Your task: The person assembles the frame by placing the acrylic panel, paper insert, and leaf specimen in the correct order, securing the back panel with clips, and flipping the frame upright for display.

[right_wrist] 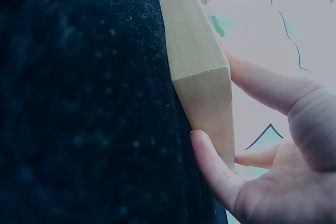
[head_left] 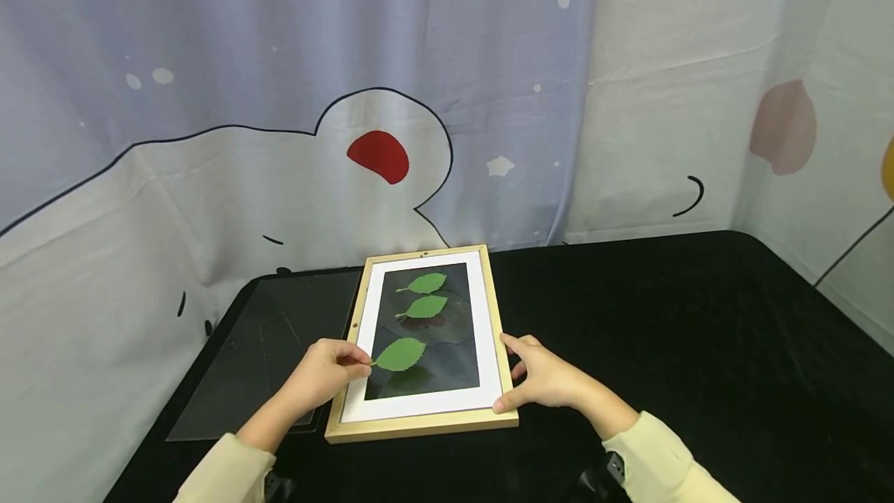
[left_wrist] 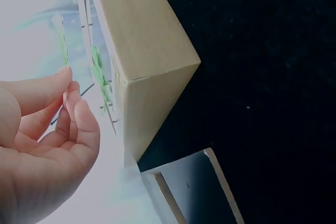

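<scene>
One green leaf [head_left: 400,354] is pinched by its stem between the thumb and fingers of the left hand [head_left: 328,367], over the near half of a wooden picture frame [head_left: 419,423]. The frame is laid on the left half of the black bench [head_left: 628,332], its far end near the bench's far edge. Its near right corner is gripped by the right hand [head_left: 552,379], with the thumb on the top of the rim and the fingers along the outer side.

The step in hand is judged to be the handling of single leaves at the frame; whether this one is being set down or lifted cannot be told. For the next move, a light hold on the thin stem and a steady frame would be called for.

Inside the white border [head_left: 419,404], two other leaves, an upper leaf [head_left: 427,282] and a middle leaf [head_left: 426,307], are seen towards the far edge of the dark panel [head_left: 450,371]; care would be needed not to brush them. Left of the frame, a dark sheet [head_left: 223,379] is partly covered by the left forearm. Beyond the bench's far edge, a patterned curtain [head_left: 489,60] is hung.
</scene>
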Tool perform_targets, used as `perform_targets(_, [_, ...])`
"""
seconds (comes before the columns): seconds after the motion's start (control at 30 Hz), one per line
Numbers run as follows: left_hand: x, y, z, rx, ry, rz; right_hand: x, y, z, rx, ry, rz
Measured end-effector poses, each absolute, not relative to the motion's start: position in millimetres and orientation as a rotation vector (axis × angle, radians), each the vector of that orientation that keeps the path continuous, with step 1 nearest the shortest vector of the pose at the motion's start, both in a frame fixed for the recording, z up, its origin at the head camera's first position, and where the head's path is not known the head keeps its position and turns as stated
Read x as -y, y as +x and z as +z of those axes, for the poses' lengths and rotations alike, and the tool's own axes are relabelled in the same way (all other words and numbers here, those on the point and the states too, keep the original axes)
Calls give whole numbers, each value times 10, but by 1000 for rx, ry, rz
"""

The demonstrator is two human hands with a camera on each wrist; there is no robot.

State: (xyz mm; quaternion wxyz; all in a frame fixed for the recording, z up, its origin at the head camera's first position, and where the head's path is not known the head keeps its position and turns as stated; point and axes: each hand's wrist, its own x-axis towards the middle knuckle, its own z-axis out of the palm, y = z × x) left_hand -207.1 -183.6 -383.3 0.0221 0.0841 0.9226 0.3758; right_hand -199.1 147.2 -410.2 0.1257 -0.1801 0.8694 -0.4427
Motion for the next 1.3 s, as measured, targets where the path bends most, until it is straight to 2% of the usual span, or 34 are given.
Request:
perform_targets(0.87, [1602, -2368, -3894, -2852, 337, 1075, -1471, -2016, -4138, -2523, -503, -1296])
perform_targets(1.3, [1543, -2415, -3941, -2845, 380, 1069, -1476, -2002, -4119, -2526, -520, -1294])
